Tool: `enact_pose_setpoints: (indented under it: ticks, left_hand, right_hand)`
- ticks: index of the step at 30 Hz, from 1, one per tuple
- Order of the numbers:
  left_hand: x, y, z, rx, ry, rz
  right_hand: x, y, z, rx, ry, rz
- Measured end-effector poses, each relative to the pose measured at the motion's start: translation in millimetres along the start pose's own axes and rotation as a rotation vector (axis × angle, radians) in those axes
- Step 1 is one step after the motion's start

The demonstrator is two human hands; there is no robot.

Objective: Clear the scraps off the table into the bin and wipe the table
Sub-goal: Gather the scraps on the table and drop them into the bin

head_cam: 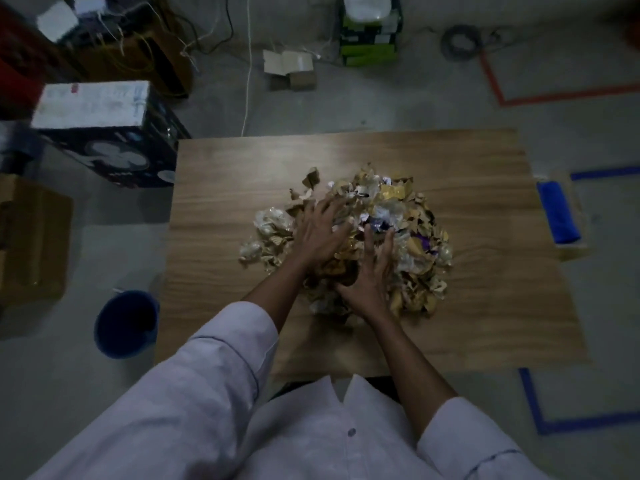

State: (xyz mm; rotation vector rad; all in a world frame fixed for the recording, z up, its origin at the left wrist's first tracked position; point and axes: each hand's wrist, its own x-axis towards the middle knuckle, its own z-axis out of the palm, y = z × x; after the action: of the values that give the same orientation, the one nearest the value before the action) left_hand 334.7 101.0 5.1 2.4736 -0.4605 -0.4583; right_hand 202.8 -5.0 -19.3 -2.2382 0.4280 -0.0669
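Head view: scraps (408, 202) under two spread hands

The scraps lay heaped at the middle of the table (242, 168), a crumpled mix of tan, white, gold and purple. The left hand (320, 233) and right hand (372, 271) pressed on the heap's near side, fingers splayed wide, gripping nothing. A blue bin (126, 323) stood on the floor by the table's left edge. A blue cloth (557, 213) lay just off its right.

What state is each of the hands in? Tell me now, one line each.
Left hand: open, fingers spread flat on the scraps.
Right hand: open, fingers spread on the scraps; no grip visible.
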Motion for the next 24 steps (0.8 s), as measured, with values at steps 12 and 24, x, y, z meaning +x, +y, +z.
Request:
enact_pose_setpoints:
  ticks: [12,24]
  left_hand:
    - [-34,-14,23,-0.397,0.150,0.134]
    - [-78,9,2,-0.760,0.487,-0.414]
  right_hand:
    - [30,-37,33,0.041,0.017,0.115]
    - [28,-65,22,0.237,0.384,0.230]
